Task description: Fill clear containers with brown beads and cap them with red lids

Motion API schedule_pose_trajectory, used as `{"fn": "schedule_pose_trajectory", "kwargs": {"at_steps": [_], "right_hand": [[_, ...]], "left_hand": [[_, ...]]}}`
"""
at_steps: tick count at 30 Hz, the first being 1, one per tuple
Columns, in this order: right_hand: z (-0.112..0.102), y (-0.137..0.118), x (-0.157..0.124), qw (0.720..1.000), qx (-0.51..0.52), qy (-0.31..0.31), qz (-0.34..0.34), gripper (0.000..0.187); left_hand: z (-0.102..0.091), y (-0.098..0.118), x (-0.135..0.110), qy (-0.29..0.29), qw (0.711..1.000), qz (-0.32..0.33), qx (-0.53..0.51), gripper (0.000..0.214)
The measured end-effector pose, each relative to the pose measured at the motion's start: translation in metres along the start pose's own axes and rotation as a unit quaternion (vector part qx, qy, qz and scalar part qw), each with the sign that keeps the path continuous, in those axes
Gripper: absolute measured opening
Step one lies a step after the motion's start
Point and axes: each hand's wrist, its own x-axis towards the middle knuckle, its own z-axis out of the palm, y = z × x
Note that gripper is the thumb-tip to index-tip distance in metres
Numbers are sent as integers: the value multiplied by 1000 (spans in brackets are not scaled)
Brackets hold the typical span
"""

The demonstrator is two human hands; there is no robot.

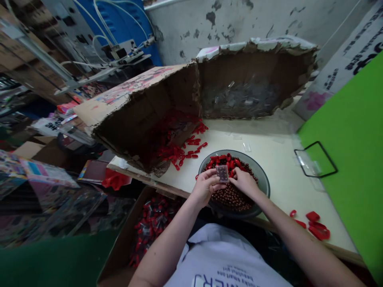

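My left hand (206,184) grips a small clear plastic box (222,174) with dark round beads showing through it, held above a grey bowl (265,181). Close by the box's right side, my right hand (243,181) has its fingers pinched together; what is between them, if anything, is hidden. Below both hands, the bowl is filled with brown beads (231,199). Red plastic pieces (217,160) lie on the beads toward the bowl's far side.
A torn carton (143,107) spills red pieces (193,149) onto the pale table (281,155). Behind it, another cut carton (254,75) holds clear plastic parts. Red parts (318,229) lie at right beside a green panel (347,151). Below the table, a box (119,247) contains red-and-clear pieces.
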Motion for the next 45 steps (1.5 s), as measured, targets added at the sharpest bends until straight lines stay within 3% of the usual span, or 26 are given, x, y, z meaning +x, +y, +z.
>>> {"fn": "schedule_pose_trajectory", "kwargs": {"at_steps": [7, 13, 17, 23, 27, 33, 40, 45], "right_hand": [[-10, 14, -5, 1000, 2, 1, -8, 8], [-6, 9, 2, 999, 13, 42, -10, 17], [3, 3, 12, 997, 5, 70, -16, 32], [1, 2, 21, 996, 17, 81, -43, 23], [-20, -4, 5, 992, 46, 87, -74, 30], [-50, -37, -34, 975, 99, 84, -183, 36], [-48, -52, -49, 958, 40, 73, -273, 45], [-40, -53, -58, 958, 54, 30, -279, 60]], "left_hand": [[0, -6, 3, 34, 999, -14, -8, 34], [-20, -18, 4, 101, 990, 70, 64, 32], [-30, -23, 2, 99, 985, 98, 104, 30], [-23, -24, 0, 78, 980, 85, 159, 24], [-15, -23, 5, 57, 973, 98, 200, 22], [-11, -28, 11, 36, 967, 94, 233, 24], [-13, -33, 10, 52, 949, 128, 284, 24], [-12, -35, 8, 42, 969, 91, 227, 25]]}}
